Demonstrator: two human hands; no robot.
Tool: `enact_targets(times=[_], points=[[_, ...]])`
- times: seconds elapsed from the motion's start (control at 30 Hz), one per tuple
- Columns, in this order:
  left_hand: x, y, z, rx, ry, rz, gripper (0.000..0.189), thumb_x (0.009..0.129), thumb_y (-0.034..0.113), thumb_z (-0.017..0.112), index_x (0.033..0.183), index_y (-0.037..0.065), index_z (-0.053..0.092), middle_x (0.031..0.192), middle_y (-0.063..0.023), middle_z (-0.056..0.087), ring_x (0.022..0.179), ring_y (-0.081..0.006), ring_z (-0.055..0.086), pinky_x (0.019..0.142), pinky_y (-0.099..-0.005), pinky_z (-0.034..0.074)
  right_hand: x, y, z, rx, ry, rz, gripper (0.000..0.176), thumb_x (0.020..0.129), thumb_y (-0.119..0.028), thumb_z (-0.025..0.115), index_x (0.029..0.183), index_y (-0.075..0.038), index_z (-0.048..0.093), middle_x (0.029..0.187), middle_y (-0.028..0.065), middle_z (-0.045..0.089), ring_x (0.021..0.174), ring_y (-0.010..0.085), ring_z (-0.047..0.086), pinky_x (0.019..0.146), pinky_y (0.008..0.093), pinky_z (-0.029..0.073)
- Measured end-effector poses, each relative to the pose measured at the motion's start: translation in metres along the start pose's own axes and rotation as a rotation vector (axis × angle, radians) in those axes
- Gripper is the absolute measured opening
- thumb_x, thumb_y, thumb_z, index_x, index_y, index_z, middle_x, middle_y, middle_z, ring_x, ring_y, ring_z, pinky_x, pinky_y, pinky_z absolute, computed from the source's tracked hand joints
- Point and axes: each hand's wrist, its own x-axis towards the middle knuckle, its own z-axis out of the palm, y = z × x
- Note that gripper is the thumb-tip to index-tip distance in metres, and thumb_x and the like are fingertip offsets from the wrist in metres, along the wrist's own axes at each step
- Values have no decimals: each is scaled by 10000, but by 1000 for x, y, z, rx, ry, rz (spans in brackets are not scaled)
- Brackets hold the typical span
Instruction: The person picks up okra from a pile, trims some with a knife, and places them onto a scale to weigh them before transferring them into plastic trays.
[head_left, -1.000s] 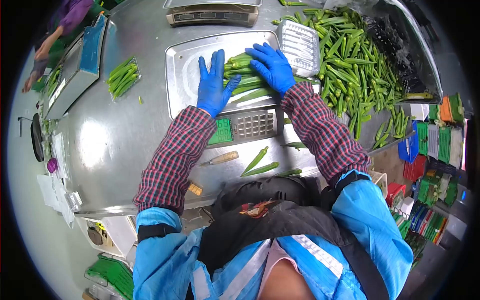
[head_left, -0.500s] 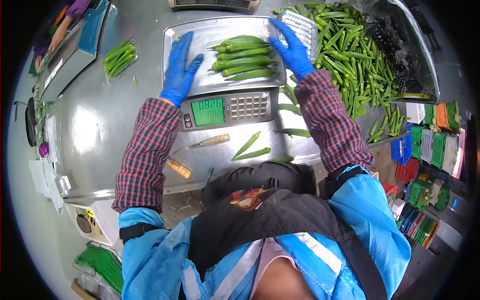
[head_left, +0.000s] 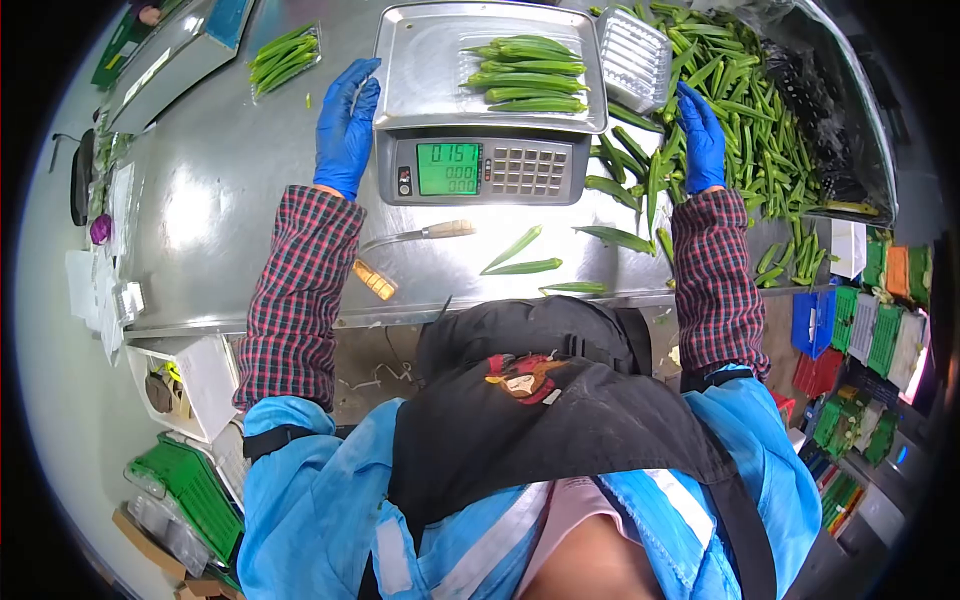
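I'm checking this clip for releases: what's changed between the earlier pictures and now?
Both hands have come off the okra bundle: the left hand moved left, outside the scale pan; the right hand right, beside the loose okra. The display's top reading changed. The bundle remains on the pan.

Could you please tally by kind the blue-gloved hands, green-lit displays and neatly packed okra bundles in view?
Blue-gloved hands: 2 (left hand, right hand)
Green-lit displays: 1
Neatly packed okra bundles: 2 (left bundle, right bundle)
Total: 5
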Motion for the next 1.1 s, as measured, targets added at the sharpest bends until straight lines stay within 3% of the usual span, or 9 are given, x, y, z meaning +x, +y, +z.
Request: enact_targets(times=[0.47, 0.53, 0.57, 0.67, 0.8, 0.97, 1.0, 1.03, 1.1], points=[[7, 21, 42, 312, -147, 84, 259, 796, 88, 654, 1051, 121, 684, 987, -80, 660, 953, -202, 603, 881, -313, 442, -20, 11, 27, -304, 37, -160, 326, 876, -133, 621, 1200, -99, 596, 1130, 59, 596, 989, 136, 557, 879, 257, 451], [17, 21, 65, 431, -183, 367, 195, 757, 104, 656, 949, 112, 692, 891, -101, 644, 862, -278, 588, 783, -375, 458, -17, 40, 62, -205, -342, -542, 463, 853, -178, 651, 1285, -105, 504, 1293, 122, 482, 1168, 233, 475, 990, 362, 400], [21, 11, 79, 492, -230, 368, 167, 742, 98, 662, 906, 107, 689, 847, -103, 639, 823, -286, 589, 741, -384, 459, -40, -26, 82, -213, -296, -136, 547, 823, -228, 674, 1313, -108, 463, 1324, 158, 453, 1234, 303, 420, 1047, 415, 331], [29, -3, 101, 552, -293, 474, 141, 698, 62, 684, 834, 99, 679, 744, -99, 624, 706, -293, 585, 649, -392, 458, -32, -2, 119, -657, -354, -381, 693, 751, -391, 662, 1339, -118, 416, 1374, 189, 379, 1276, 351, 362, 1059, 478, 275], [31, -4, 101, 503, -339, 397, 190, 722, 32, 680, 904, 84, 679, 843, -103, 658, 800, -279, 609, 730, -373, 472, -35, 28, 126, -698, -220, -444, 724, 760, -462, 602, 1364, -126, 390, 1417, 173, 342, 1334, 338, 289, 1089, 545, 172], [28, 19, 87, 460, -345, 224, 254, 776, 10, 654, 1025, 55, 669, 942, -82, 664, 867, -214, 615, 816, -325, 459, -56, 38, 50, -320, -62, -466, 499, 747, -210, 671, 1214, -90, 544, 1278, 154, 489, 1126, 299, 532, 923, 388, 448], [25, 20, 84, 452, -320, 157, 251, 789, 3, 644, 1034, 50, 667, 969, -75, 665, 884, -194, 616, 831, -315, 461, -73, -11, 7, 170, -105, 323, 436, 768, -75, 653, 1192, -113, 556, 1212, 108, 520, 1031, 242, 577, 841, 357, 480], [22, 16, 82, 454, -327, 148, 251, 789, 3, 644, 1034, 50, 667, 969, -75, 665, 884, -194, 616, 831, -315, 461, -84, 42, -10, 470, 210, 140, 378, 762, -37, 661, 1128, -101, 591, 1096, 68, 561, 938, 187, 577, 765, 290, 485], [18, 6, 76, 309, -193, 52, 252, 819, -11, 618, 1065, 33, 653, 1034, -71, 660, 930, -170, 610, 870, -300, 464, -96, 80, -79, -204, 534, 71, 391, 740, -9, 675, 1115, -65, 579, 1001, 83, 597, 858, 203, 604, 749, 317, 522]])
